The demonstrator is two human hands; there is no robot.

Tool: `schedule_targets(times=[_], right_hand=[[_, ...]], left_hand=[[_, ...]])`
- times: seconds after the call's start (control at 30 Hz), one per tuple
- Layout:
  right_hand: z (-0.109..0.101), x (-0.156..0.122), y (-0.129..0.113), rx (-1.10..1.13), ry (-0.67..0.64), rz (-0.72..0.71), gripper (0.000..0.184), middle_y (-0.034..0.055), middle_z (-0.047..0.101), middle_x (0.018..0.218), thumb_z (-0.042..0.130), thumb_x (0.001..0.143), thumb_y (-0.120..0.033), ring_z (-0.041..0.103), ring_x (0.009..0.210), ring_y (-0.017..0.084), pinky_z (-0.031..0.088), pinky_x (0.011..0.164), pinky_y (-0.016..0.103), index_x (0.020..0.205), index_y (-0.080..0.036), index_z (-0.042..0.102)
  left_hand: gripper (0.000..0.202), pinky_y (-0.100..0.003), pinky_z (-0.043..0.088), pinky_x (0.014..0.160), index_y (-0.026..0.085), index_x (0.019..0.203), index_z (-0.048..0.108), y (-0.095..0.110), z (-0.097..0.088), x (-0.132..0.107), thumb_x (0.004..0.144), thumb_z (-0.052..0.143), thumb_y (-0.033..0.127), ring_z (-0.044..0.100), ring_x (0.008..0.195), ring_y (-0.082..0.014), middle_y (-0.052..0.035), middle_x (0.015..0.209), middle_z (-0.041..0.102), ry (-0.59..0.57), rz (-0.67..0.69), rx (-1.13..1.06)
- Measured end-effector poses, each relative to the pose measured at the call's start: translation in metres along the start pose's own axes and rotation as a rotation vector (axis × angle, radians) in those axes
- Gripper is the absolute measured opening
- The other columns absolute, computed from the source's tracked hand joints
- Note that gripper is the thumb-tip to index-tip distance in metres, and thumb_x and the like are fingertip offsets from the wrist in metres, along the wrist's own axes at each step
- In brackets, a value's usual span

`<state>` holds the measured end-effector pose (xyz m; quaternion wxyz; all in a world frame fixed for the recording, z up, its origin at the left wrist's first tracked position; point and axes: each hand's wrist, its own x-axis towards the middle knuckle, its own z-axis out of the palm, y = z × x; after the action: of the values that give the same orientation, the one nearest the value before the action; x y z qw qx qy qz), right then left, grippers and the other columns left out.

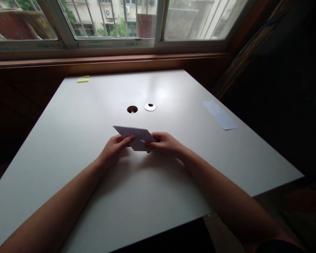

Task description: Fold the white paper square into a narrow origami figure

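Note:
A folded sheet of pale paper [135, 135] hangs just above the middle of the white table [94, 116], its pointed end aimed left. My left hand [115, 147] pinches its lower left edge, thumb on top. My right hand [164, 142] grips its right end with fingers curled over the fold. Both hands are closed on the paper.
A round cable hole [132, 109] and its loose white cap [150, 106] lie beyond the paper. A strip of white paper [220, 115] rests near the right edge, a yellow sticky pad [83, 79] at the far left corner. A window sill runs behind the table.

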<state>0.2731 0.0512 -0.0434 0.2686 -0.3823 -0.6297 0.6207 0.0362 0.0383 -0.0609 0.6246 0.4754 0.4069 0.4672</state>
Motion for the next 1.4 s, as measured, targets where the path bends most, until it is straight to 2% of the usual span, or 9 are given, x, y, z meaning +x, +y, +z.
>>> schedule_targets(times=[0.1,0.23,0.4,0.57,0.77,0.87,1.03,1.2,1.4], right_hand=[[0.002,-0.001,-0.001,-0.081,0.001,-0.019,0.036,0.0037,0.069,0.081,0.072,0.078,-0.045,0.065,0.075,0.018,0.048,0.066,0.027,0.097,-0.015,0.069],[0.004,-0.003,-0.006,-0.225,0.098,-0.065,0.041,0.0020,0.065,0.076,0.066,0.080,-0.056,0.058,0.070,0.015,0.041,0.061,0.025,0.088,-0.015,0.069],[0.006,-0.002,-0.008,-0.168,0.074,-0.126,0.041,0.0037,0.066,0.084,0.066,0.081,-0.055,0.058,0.077,0.016,0.043,0.068,0.027,0.094,-0.016,0.069],[0.006,0.002,-0.004,-0.108,0.041,-0.091,0.038,0.0015,0.062,0.075,0.069,0.078,-0.053,0.055,0.073,0.015,0.041,0.066,0.027,0.085,-0.016,0.068],[0.004,0.005,-0.003,-0.089,0.128,-0.065,0.036,0.0001,0.060,0.074,0.070,0.077,-0.051,0.052,0.068,0.013,0.039,0.063,0.026,0.086,-0.016,0.068],[0.004,0.005,-0.003,-0.113,0.161,-0.041,0.037,-0.0017,0.057,0.069,0.070,0.078,-0.052,0.049,0.062,0.011,0.037,0.059,0.025,0.086,-0.016,0.067],[0.005,0.005,-0.005,-0.116,0.167,-0.027,0.036,-0.0018,0.058,0.067,0.070,0.078,-0.051,0.051,0.058,0.010,0.039,0.055,0.024,0.087,-0.016,0.066],[0.002,0.006,0.000,-0.077,0.192,-0.022,0.036,-0.0002,0.061,0.071,0.071,0.077,-0.051,0.054,0.057,0.010,0.043,0.054,0.024,0.086,-0.016,0.065],[-0.001,0.007,0.002,0.009,0.213,-0.054,0.037,0.0009,0.063,0.073,0.073,0.077,-0.050,0.058,0.062,0.012,0.047,0.059,0.026,0.087,-0.016,0.064]], left_hand=[[0.031,-0.035,0.054,0.083,0.012,0.099,0.074,-0.001,-0.001,0.001,0.080,0.075,0.037,0.068,0.089,-0.0229,-0.0101,0.097,0.075,0.002,-0.010,-0.032],[0.033,-0.034,0.053,0.080,0.013,0.099,0.073,0.003,-0.001,-0.001,0.079,0.075,0.040,0.068,0.085,-0.0227,-0.0092,0.095,0.075,0.000,-0.012,0.026],[0.036,-0.027,0.049,0.069,0.015,0.100,0.072,0.013,0.002,-0.006,0.079,0.074,0.043,0.067,0.081,-0.0207,-0.0063,0.094,0.073,-0.095,-0.047,0.268],[0.040,-0.027,0.050,0.069,0.015,0.104,0.065,0.015,0.006,-0.006,0.079,0.075,0.044,0.068,0.082,-0.0217,-0.0077,0.096,0.073,-0.140,-0.039,0.234],[0.071,-0.027,0.050,0.067,0.023,0.137,0.041,0.012,0.004,-0.004,0.078,0.077,0.038,0.070,0.078,-0.0212,-0.0060,0.088,0.074,-0.121,-0.036,0.202],[0.082,-0.026,0.050,0.068,0.025,0.145,0.034,0.013,0.003,-0.004,0.077,0.078,0.038,0.069,0.076,-0.0194,-0.0039,0.086,0.074,-0.115,-0.024,0.219],[0.080,-0.022,0.047,0.063,0.024,0.145,0.036,0.012,0.003,-0.003,0.078,0.076,0.037,0.063,0.065,-0.0134,0.0029,0.071,0.067,-0.064,0.018,0.253],[0.075,-0.030,0.054,0.076,0.022,0.143,0.039,0.012,0.007,-0.004,0.079,0.075,0.037,0.067,0.075,-0.0159,-0.0002,0.079,0.070,-0.006,0.038,0.213],[0.077,-0.034,0.056,0.078,0.021,0.141,0.041,0.015,0.010,-0.007,0.075,0.078,0.038,0.069,0.077,-0.0193,-0.0009,0.080,0.070,-0.046,0.018,0.242]])
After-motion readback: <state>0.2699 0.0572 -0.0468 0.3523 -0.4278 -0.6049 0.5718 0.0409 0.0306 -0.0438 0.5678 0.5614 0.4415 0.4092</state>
